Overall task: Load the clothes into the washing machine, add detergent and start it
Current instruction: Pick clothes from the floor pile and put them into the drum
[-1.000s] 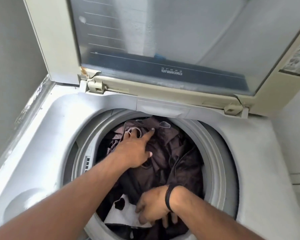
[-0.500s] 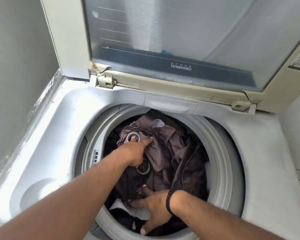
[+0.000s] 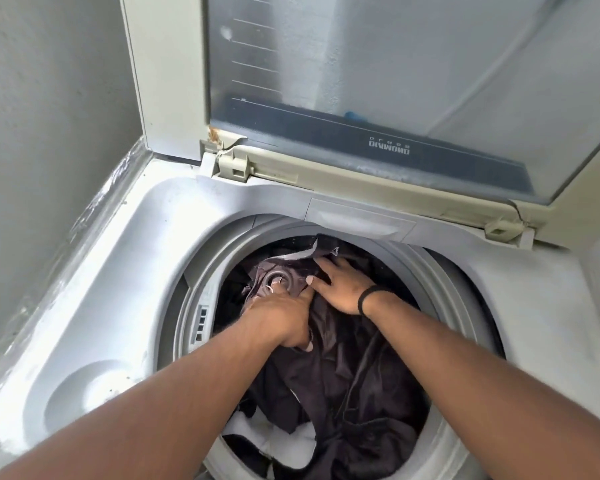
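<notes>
Right hand shifted from near rim of drum to far side, now spread flat on dark clothes; left hand bunched on ringed fabric fold at centre; load pressed down inside, detergent judged next.

The top-loading washing machine holds a heap of dark brown clothes in its drum (lid raised), with white fabric near the front.
</notes>
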`<state>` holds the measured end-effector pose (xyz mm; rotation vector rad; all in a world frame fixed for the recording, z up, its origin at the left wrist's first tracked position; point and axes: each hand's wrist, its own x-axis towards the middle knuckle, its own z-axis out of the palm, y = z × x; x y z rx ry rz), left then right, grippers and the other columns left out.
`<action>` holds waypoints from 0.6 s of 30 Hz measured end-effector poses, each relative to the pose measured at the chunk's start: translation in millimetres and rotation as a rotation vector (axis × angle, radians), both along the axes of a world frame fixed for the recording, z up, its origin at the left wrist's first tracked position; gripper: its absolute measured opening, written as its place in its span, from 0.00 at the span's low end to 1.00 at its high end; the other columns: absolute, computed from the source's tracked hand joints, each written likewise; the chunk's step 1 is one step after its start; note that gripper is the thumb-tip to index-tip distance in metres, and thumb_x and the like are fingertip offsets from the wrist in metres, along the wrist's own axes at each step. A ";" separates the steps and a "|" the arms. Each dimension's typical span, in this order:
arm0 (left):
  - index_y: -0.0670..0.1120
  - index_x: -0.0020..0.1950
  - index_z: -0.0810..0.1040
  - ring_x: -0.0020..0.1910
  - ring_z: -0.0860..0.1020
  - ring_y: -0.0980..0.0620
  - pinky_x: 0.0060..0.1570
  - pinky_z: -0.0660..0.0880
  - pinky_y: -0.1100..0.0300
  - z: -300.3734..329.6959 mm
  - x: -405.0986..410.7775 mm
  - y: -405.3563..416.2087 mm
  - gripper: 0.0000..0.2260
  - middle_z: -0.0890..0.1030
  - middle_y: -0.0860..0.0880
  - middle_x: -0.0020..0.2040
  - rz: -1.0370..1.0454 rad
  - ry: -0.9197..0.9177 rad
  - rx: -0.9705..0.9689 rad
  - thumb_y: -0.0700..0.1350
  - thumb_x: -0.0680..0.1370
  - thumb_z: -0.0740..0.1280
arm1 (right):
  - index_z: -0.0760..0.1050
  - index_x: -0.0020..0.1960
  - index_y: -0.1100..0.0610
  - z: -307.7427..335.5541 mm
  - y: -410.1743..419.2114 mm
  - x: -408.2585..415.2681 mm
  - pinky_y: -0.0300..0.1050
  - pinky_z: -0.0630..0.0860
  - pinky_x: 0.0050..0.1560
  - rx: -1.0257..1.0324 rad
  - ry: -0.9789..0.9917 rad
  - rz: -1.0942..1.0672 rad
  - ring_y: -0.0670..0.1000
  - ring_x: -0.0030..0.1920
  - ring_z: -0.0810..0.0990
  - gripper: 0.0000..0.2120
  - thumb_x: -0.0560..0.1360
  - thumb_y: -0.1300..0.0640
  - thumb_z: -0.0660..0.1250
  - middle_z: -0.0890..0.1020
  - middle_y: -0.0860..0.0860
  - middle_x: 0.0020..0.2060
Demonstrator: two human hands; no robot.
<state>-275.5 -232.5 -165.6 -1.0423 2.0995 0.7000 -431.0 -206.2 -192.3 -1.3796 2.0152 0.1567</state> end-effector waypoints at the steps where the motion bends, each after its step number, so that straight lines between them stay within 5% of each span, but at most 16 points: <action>1: 0.61 0.80 0.39 0.76 0.60 0.30 0.69 0.68 0.38 -0.6 -1.0 0.6 0.50 0.45 0.37 0.81 -0.019 -0.016 -0.004 0.57 0.73 0.74 | 0.48 0.80 0.41 -12.0 -5.8 -0.8 0.55 0.58 0.77 0.050 -0.024 -0.021 0.58 0.79 0.56 0.31 0.81 0.35 0.52 0.51 0.53 0.81; 3: 0.60 0.81 0.44 0.76 0.59 0.30 0.70 0.67 0.39 -1.0 -2.6 0.1 0.43 0.43 0.38 0.81 -0.020 -0.018 -0.022 0.52 0.77 0.71 | 0.45 0.79 0.37 -28.0 -12.2 3.6 0.58 0.55 0.77 0.082 -0.025 -0.059 0.58 0.80 0.52 0.30 0.80 0.34 0.50 0.45 0.50 0.81; 6: 0.57 0.79 0.59 0.71 0.68 0.33 0.66 0.71 0.41 4.2 -3.6 -4.4 0.30 0.61 0.38 0.77 0.049 0.095 -0.124 0.45 0.78 0.63 | 0.47 0.79 0.37 -28.5 -14.4 15.0 0.64 0.57 0.75 0.057 0.037 -0.104 0.64 0.79 0.53 0.29 0.81 0.35 0.50 0.45 0.49 0.81; 9: 0.51 0.72 0.69 0.67 0.74 0.38 0.61 0.75 0.45 15.7 -1.6 -8.6 0.22 0.72 0.41 0.69 0.168 0.244 -0.232 0.44 0.78 0.61 | 0.59 0.78 0.47 7.3 0.2 31.0 0.66 0.62 0.70 0.003 0.235 0.058 0.66 0.76 0.57 0.28 0.80 0.41 0.55 0.57 0.56 0.78; 12: 0.55 0.76 0.64 0.68 0.72 0.38 0.63 0.73 0.44 16.5 -1.2 -8.6 0.25 0.70 0.40 0.72 0.187 0.244 -0.203 0.43 0.79 0.60 | 0.73 0.66 0.54 50.2 42.3 57.2 0.58 0.71 0.58 -0.159 0.417 0.347 0.61 0.64 0.69 0.22 0.76 0.44 0.61 0.72 0.56 0.64; 15: 0.64 0.80 0.51 0.72 0.65 0.29 0.67 0.70 0.38 7.7 -0.4 -7.2 0.34 0.59 0.36 0.78 0.170 0.146 -0.119 0.42 0.79 0.61 | 0.75 0.65 0.51 65.2 86.5 79.5 0.54 0.77 0.55 -0.159 0.132 0.466 0.60 0.59 0.76 0.20 0.76 0.43 0.63 0.73 0.54 0.61; 18: 0.66 0.79 0.46 0.74 0.64 0.30 0.68 0.69 0.38 4.7 0.4 -8.8 0.38 0.53 0.37 0.80 0.211 0.145 -0.085 0.40 0.78 0.61 | 0.61 0.76 0.39 34.2 115.3 100.8 0.52 0.66 0.73 0.284 -0.242 0.439 0.60 0.73 0.66 0.28 0.77 0.39 0.61 0.61 0.53 0.76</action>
